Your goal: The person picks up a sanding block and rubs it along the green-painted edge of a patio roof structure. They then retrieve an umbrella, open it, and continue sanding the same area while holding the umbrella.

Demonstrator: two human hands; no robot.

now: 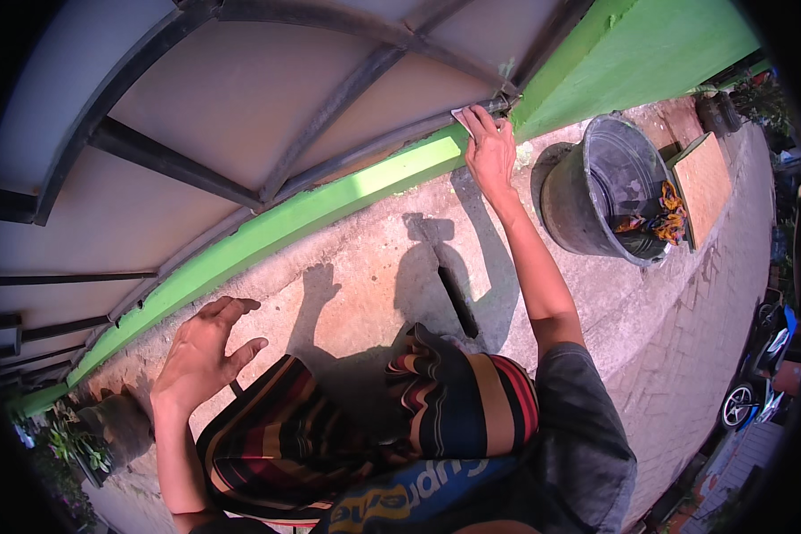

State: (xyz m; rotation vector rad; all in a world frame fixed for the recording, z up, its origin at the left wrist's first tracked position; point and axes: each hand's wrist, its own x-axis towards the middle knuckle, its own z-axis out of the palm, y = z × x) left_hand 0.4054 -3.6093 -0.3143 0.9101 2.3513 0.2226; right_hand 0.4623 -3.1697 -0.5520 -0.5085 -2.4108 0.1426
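Note:
My right hand (490, 153) holds a thin, light-coloured folded piece (464, 120), perhaps sandpaper, against the lower bar of a dark metal frame (400, 133). Contact is at the bar's right end, near the corner of the green wall (587, 73). Pale panels (193, 100) fill the frame, and a bright green ledge (253, 243) runs below it. At the left, my left hand (203, 350) is raised with fingers apart and nothing in it, above the concrete and beside my knee in striped cloth (260, 440).
A dark bucket (574, 200) with a colourful cloth (671, 213) on its rim stands right of my right arm, beside a wooden board (704, 183). A narrow slot (457, 300) cuts the concrete before me. Potted plants (117, 427) stand lower left; a motorcycle (741, 404) is far right.

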